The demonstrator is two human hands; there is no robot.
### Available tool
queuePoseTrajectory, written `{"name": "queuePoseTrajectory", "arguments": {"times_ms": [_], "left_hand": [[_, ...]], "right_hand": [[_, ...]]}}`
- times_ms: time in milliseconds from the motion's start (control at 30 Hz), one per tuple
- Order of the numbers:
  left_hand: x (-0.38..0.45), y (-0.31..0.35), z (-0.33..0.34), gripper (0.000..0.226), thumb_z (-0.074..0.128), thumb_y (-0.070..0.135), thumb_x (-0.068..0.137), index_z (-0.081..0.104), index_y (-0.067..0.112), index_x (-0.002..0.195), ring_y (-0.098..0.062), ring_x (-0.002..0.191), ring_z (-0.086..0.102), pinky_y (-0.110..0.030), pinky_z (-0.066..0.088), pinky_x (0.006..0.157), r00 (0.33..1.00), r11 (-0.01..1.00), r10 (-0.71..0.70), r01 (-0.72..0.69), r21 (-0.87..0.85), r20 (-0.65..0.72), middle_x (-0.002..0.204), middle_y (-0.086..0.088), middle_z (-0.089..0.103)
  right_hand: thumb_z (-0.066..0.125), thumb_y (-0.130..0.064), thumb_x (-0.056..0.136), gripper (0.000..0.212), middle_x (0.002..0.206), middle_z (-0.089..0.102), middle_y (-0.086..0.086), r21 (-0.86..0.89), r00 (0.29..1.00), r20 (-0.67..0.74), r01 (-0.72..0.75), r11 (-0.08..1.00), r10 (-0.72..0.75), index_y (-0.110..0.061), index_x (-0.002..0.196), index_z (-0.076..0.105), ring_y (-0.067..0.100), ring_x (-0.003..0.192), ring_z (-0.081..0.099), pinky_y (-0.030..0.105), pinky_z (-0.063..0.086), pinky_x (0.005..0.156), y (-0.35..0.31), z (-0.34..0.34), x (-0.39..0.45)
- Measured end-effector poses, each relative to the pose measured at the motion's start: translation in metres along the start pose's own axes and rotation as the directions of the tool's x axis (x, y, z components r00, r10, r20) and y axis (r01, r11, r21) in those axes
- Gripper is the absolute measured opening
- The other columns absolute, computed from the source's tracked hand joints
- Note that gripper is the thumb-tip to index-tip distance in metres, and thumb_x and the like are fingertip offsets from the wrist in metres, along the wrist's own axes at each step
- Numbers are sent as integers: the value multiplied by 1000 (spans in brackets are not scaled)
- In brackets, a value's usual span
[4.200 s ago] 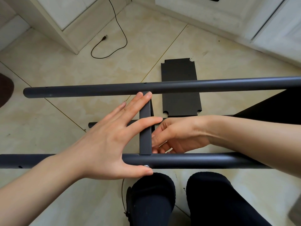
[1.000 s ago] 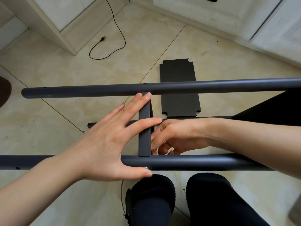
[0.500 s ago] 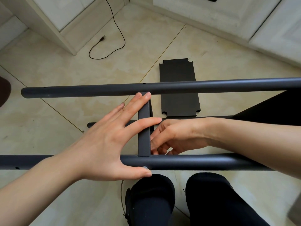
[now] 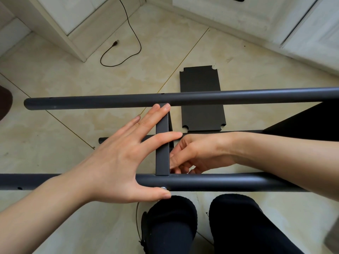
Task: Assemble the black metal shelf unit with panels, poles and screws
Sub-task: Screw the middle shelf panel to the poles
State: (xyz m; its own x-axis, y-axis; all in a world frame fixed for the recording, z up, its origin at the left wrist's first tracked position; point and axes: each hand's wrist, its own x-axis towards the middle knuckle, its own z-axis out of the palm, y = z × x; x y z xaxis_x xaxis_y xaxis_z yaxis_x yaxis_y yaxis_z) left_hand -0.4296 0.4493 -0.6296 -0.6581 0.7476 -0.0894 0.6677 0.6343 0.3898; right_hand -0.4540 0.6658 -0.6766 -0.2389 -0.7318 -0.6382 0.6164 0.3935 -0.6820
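Bracing the upright panel (image 4: pixel 162 153) between two poles, left hand (image 4: pixel 117 162) spread flat, thumb on screw (image 4: pixel 163 188) in near pole (image 4: pixel 229 182). Right hand (image 4: pixel 200 153) curled behind panel; grip unclear.

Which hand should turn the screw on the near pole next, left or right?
Probably left. The left hand has its thumb at the screw on the near pole. The right hand is curled behind the panel edge, fingers partly hidden.
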Motion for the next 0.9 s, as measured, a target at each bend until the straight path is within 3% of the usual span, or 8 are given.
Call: {"name": "queuePoseTrajectory", "arguments": {"times_ms": [67,167,267,433,533,700,800,900], "left_hand": [[0,0,0,95,61,78,72,36,33,152,-20,156,2,-50,22,119,1000,1000,0,0,-2,1,170,2,-2],[0,0,0,95,61,78,73,36,32,152,-20,156,2,-51,25,118,1000,1000,0,0,-2,1,170,2,-1],[0,1,-1,98,61,78,73,31,33,155,-19,156,2,-49,24,118,1000,1000,-4,4,1,-2,170,3,-1],[0,1,-1,112,59,79,72,12,29,161,-17,156,0,-46,18,124,1000,999,-22,22,26,8,170,5,-3],[1,1,-1,116,58,81,73,7,27,162,-16,156,-1,-39,13,121,999,999,-29,29,31,15,170,6,-4],[1,1,-1,118,57,81,73,5,24,162,-16,156,-2,-38,10,121,999,999,-24,22,49,23,169,6,-5],[1,-1,-1,119,57,82,72,6,22,162,-15,156,-2,-37,9,121,1000,998,-19,17,63,22,170,6,-5],[0,-1,-1,120,56,82,72,5,21,162,-15,156,-3,-40,11,124,1000,997,-12,10,78,22,169,6,-7]], "right_hand": [[60,-16,96,22,72,63,-1,11,1000,5,0,1000,0,-14,77,70,10,63,51,26,41,65,1,-1,0],[58,-15,97,10,81,64,-1,48,999,48,-7,999,5,-10,101,65,12,69,52,28,44,70,0,-1,-1],[57,-15,97,10,86,63,1,57,998,59,-20,998,16,-11,103,64,13,73,54,31,44,75,-2,0,-1],[53,-17,101,18,107,57,16,29,998,42,-43,999,42,-8,114,61,19,88,55,40,43,89,-1,2,1],[52,-17,101,24,111,54,17,32,998,37,-42,999,41,-8,123,59,19,89,54,44,40,92,-1,4,1],[55,-15,99,26,111,56,15,69,999,17,-28,997,27,-2,120,61,26,101,49,41,43,91,1,2,0],[55,-13,98,13,105,60,13,73,1000,13,-23,997,22,-7,104,66,20,92,56,42,43,93,-2,2,0],[55,-12,99,15,107,61,15,57,999,-12,-31,998,32,-4,105,66,20,92,58,46,45,98,-3,3,1]]}}
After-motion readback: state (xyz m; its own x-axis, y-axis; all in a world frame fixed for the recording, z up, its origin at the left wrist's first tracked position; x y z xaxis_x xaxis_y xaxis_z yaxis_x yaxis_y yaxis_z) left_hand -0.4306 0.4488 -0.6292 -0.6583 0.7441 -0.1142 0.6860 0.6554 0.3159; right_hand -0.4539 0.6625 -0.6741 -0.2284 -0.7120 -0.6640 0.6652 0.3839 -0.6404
